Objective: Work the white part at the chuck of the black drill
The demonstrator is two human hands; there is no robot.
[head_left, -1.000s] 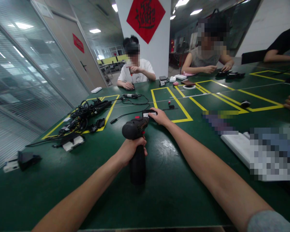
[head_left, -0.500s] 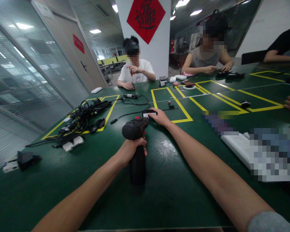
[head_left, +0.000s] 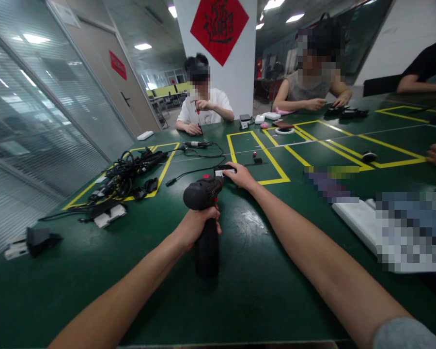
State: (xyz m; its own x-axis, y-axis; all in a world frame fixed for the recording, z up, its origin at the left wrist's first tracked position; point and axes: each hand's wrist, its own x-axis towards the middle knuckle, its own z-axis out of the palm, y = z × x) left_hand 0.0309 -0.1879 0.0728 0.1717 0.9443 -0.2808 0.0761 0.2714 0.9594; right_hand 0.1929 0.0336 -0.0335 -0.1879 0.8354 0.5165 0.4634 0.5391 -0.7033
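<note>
A black cordless drill [head_left: 206, 249] stands near the middle of the green table [head_left: 254, 291], its nose pointing away from me. My left hand [head_left: 203, 225] is wrapped round its grip, just below the motor housing. Beyond the nose lies a small black box-shaped part with a white label [head_left: 220, 171]. My right hand [head_left: 240, 175] grips the right end of that part, thumb and fingers closed on it. The drill's front end meets or nearly meets the part; the exact contact is hidden behind the drill body.
A tangle of black cables and adapters [head_left: 127, 169] lies at left, near a black-and-white part [head_left: 111, 214]. A thin cable [head_left: 192, 171] runs behind the drill. White blurred items [head_left: 359, 228] lie at right. Across the table sit a person in white [head_left: 218, 99] and another in grey [head_left: 321, 87].
</note>
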